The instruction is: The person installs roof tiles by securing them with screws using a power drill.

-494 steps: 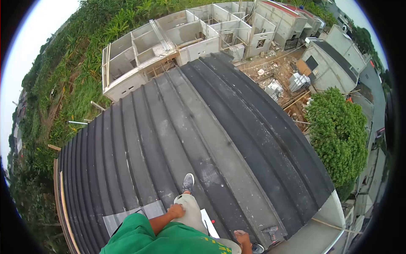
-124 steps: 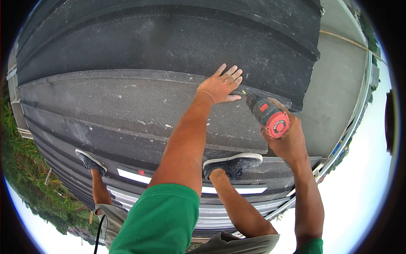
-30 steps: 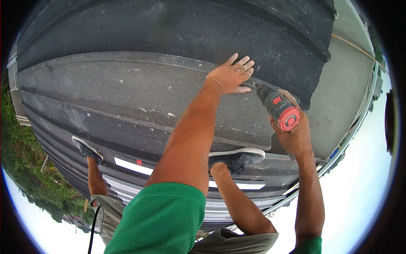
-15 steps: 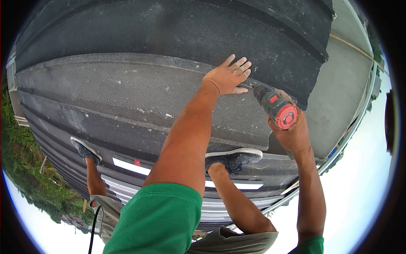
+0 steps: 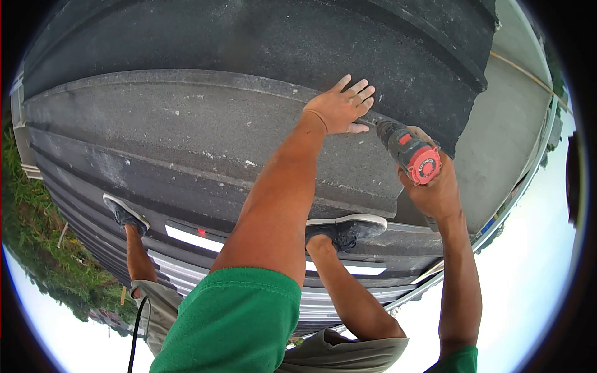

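Note:
Wrapped around the grip of a red and black cordless drill (image 5: 410,151) is my right hand (image 5: 437,196). The drill's bit end points up and left, at the raised seam beside my left thumb. My left hand (image 5: 341,109) lies flat with its fingers spread on the overlapping edge of a dark grey, grit-coated roofing sheet (image 5: 261,46). Below that edge is a lighter grey roofing sheet (image 5: 168,118). Exactly what the bit tip touches is too small to make out.
My shoes (image 5: 346,231) stand on the lower ridges of the roof. White strips (image 5: 193,238) lie near them. A pale grey flat surface (image 5: 507,118) borders the roof's ragged right edge, with a thin wooden stick (image 5: 521,70) across it. Green plants (image 5: 37,211) are beyond the left edge.
The drill and my right hand have shifted slightly right in the view. My left hand stays spread on the sheet's edge, appearing slightly higher and farther right.

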